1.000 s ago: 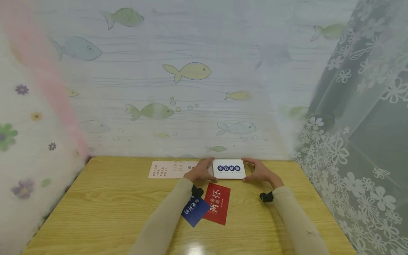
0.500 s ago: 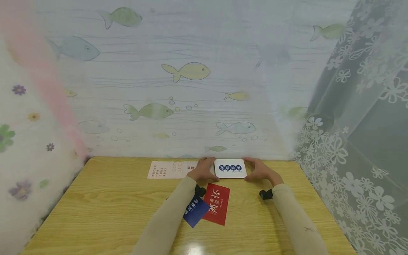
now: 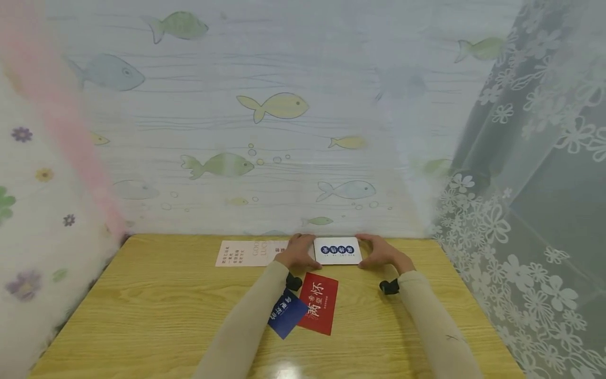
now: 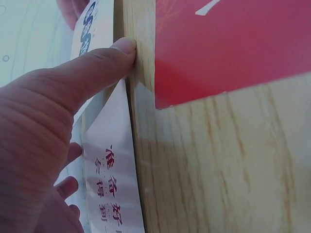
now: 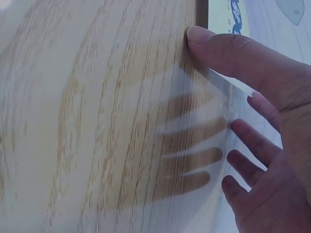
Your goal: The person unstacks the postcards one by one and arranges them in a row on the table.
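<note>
At the table's far edge lies a white card (image 3: 337,251) with blue circles and white characters; whether it is one card or a stack I cannot tell. My left hand (image 3: 299,251) grips its left end, with the thumb (image 4: 109,58) at the near corner. On the opposite end, my right hand (image 3: 382,252) holds it between thumb (image 5: 233,51) and forefinger, the other fingers spread apart. A pale pink printed strip (image 3: 241,253) lies left of the white card, partly hidden by my left hand. Red characters show on a pale strip (image 4: 109,150) in the left wrist view.
A red card (image 3: 319,302) lies nearer on the wooden table (image 3: 165,316). A blue card (image 3: 287,314) overlaps its lower left and is partly hidden by my left sleeve. A fish-printed curtain (image 3: 265,158) hangs directly behind the table, and a lace curtain (image 3: 535,295) hangs to the right.
The white card has shifted very slightly right relative to the pale pink strip, with both hands still at its ends. The head view has drifted a little; the red and blue cards stay put.
</note>
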Motion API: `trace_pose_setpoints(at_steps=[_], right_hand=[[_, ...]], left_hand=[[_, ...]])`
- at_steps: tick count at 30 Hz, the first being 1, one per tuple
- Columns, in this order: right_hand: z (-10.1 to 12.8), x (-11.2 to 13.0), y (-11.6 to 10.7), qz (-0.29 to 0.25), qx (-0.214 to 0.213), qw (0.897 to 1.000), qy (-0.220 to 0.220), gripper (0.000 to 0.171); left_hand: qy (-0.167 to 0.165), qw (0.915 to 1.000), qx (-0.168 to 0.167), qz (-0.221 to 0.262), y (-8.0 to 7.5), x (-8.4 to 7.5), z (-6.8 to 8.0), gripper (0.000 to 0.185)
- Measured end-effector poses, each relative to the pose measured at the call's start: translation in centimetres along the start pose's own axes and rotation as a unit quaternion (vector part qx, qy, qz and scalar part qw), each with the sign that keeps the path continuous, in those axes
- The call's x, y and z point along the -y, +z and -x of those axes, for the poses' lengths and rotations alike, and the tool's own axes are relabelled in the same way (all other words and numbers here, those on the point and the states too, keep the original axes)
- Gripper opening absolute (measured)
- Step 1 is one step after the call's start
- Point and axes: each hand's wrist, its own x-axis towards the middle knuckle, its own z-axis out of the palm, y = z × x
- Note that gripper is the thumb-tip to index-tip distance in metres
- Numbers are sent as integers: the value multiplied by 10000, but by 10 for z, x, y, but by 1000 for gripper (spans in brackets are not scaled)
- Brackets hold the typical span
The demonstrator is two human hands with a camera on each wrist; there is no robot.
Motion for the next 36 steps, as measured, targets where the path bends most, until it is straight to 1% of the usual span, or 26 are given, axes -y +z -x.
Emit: trace_pose_setpoints(at_steps=[4, 7, 11, 13, 15, 18, 21, 23, 24, 28, 29, 32, 35, 36], right_hand=[[-1, 3, 3, 92, 3, 10000, 30, 94], [-1, 5, 5, 38, -2, 9999, 168, 95], [2, 8, 8, -10, -40, 9995, 302, 97], [4, 9, 10, 19, -84, 9997, 245, 98], [6, 10, 10, 32, -175, 9998, 130, 97], [13, 15, 11, -20, -415, 9991, -90, 92], [23, 25, 12, -129, -698, 9972, -254, 86], [32, 35, 15, -194, -770, 9960, -412, 83], [36, 40, 18, -220, -784, 9955, -486, 82], [54, 61, 36, -353, -626, 9932, -915, 77], [58, 65, 41, -374, -598, 9922, -1026, 77], [69, 76, 58, -509, -491, 9908, -1156, 75], [79, 87, 76, -640, -448, 9911, -1079, 74], [83, 91, 81, -691, -439, 9917, -992, 73]], left_hand=[[10, 9999, 45, -95, -2, 3, 0, 95], [28, 9999, 81, -102, -1, 6, 0, 97], [54, 9999, 89, 93, -1, 12, 3, 99], [138, 9998, 51, 111, -1, 16, 5, 99], [205, 9995, -43, 239, -5, 18, 10, 98], [389, 9983, -281, 321, -12, 23, 19, 94], [602, 9962, -468, 426, -20, 28, 32, 90], [817, 9941, -561, 432, -25, 33, 43, 88], [908, 9932, -568, 457, -27, 35, 49, 88], [1183, 9897, -630, 497, -34, 41, 84, 87], [1177, 9900, -605, 485, -36, 42, 92, 86], [1056, 9928, -448, 337, -39, 46, 117, 86], [919, 9956, -166, 53, -40, 51, 138, 87], [901, 9959, -80, -45, -40, 53, 145, 88]])
